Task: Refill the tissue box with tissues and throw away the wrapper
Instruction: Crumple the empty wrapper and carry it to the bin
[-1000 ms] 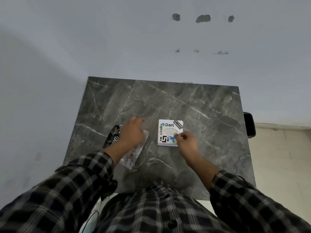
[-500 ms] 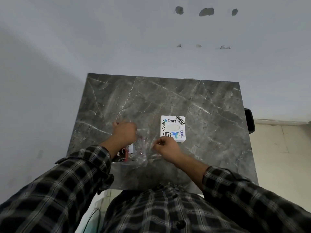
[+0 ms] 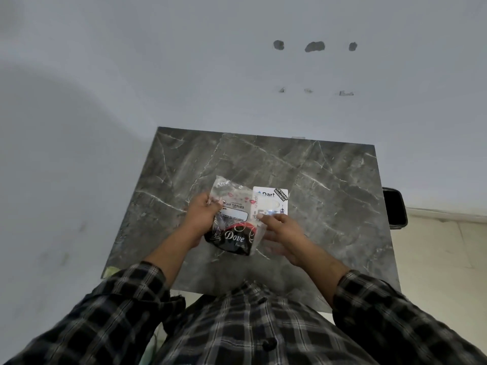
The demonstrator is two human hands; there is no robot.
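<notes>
Plastic wrapper [image 3: 235, 216] between both hands, hiding tissue box [image 3: 274, 204] edge

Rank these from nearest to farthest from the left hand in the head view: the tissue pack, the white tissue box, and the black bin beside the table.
1. The tissue pack: held in the left hand, the right hand on its other edge.
2. The white tissue box: on the table, just right of the pack.
3. The black bin: past the table's right edge.

Item count: one tissue pack [image 3: 235, 219], one tissue box [image 3: 272, 204], one worktop [image 3: 316, 180], two hands: left [image 3: 201, 216], right [image 3: 283, 231].
</notes>
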